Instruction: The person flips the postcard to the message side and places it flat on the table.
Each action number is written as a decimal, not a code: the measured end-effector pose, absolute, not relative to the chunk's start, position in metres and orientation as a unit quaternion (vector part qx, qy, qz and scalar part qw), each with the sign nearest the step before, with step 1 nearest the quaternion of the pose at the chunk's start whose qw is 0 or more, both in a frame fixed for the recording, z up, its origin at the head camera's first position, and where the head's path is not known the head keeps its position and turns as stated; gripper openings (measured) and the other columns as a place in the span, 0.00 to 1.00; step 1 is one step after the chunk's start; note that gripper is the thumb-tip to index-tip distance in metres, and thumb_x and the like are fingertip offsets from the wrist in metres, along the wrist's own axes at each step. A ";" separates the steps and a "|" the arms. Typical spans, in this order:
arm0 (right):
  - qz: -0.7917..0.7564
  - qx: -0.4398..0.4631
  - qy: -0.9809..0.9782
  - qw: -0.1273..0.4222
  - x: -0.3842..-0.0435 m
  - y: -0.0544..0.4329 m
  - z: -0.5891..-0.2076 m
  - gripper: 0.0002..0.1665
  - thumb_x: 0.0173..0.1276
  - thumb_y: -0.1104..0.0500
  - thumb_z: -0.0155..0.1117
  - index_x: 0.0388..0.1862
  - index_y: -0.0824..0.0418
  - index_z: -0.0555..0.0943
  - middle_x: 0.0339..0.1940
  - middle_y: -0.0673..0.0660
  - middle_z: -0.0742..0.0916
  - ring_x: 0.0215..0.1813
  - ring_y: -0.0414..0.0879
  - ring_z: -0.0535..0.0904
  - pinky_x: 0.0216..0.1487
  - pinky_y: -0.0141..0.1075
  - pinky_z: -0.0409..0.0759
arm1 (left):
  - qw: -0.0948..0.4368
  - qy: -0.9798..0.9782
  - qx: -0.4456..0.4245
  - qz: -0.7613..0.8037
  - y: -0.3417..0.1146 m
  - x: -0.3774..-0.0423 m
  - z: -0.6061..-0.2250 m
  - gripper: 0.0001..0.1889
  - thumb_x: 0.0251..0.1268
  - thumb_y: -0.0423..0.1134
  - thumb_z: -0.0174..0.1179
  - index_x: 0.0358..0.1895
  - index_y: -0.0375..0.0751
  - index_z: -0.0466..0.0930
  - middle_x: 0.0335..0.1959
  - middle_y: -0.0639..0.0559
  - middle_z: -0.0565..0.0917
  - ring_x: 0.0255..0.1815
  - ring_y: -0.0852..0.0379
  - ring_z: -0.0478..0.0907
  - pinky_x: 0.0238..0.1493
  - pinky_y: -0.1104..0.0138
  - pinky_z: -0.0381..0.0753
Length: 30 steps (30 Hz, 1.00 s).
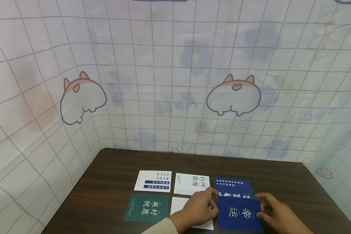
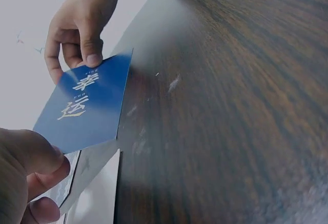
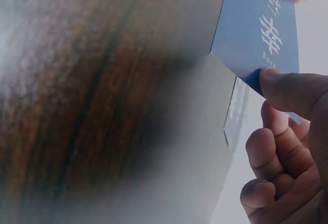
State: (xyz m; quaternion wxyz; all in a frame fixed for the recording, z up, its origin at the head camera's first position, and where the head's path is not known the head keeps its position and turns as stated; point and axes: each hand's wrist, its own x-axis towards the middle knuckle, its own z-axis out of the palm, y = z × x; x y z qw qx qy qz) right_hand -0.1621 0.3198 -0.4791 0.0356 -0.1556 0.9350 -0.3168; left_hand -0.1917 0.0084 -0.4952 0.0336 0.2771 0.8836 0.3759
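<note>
A dark blue card (image 1: 238,217) with large white characters is held between both hands at the front right of the cards. My left hand (image 1: 196,209) pinches its left edge between thumb and finger, and in the left wrist view the thumb (image 2: 43,155) lies at a corner. On the opposite edge, my right hand (image 1: 280,216) grips the card with its thumb (image 3: 287,93) on the printed face. Just behind is a second blue card (image 1: 232,185), its near part overlapped by the held one. A white card (image 1: 178,204) lies partly under my left hand.
On the dark wooden table (image 1: 84,198), a white card with blue bars (image 1: 152,181), a white card with dark characters (image 1: 190,183) and a green card (image 1: 146,208) lie in rows to the left. A patterned cloth (image 1: 169,81) hangs behind the table.
</note>
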 end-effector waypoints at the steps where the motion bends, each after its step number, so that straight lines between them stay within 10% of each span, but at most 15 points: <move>1: -0.320 -0.150 0.935 0.034 -0.162 0.320 -0.479 0.34 0.63 0.60 0.76 0.63 0.67 0.71 0.33 0.49 0.75 0.30 0.35 0.71 0.30 0.34 0.73 | 0.032 0.882 0.277 0.380 0.008 -0.191 -0.495 0.26 0.59 0.33 0.70 0.62 0.47 0.75 0.26 0.72 0.81 0.23 0.75 0.73 0.31 0.75 0.72; 14: -0.286 -0.075 0.954 0.049 -0.163 0.320 -0.474 0.15 0.65 0.53 0.75 0.38 0.56 0.76 0.29 0.47 0.78 0.31 0.39 0.72 0.33 0.36 0.72 | 0.026 0.865 0.281 0.415 0.007 -0.192 -0.492 0.17 0.62 0.34 0.67 0.52 0.46 0.77 0.26 0.73 0.80 0.25 0.74 0.72 0.30 0.75 0.72; 30: -0.327 -0.119 0.935 0.059 -0.158 0.323 -0.469 0.19 0.74 0.49 0.66 0.32 0.56 0.68 0.26 0.50 0.73 0.27 0.37 0.68 0.27 0.34 0.67 | -0.029 0.874 0.311 0.373 0.002 -0.195 -0.491 0.05 0.66 0.39 0.66 0.33 0.53 0.80 0.28 0.71 0.75 0.31 0.73 0.66 0.35 0.76 0.68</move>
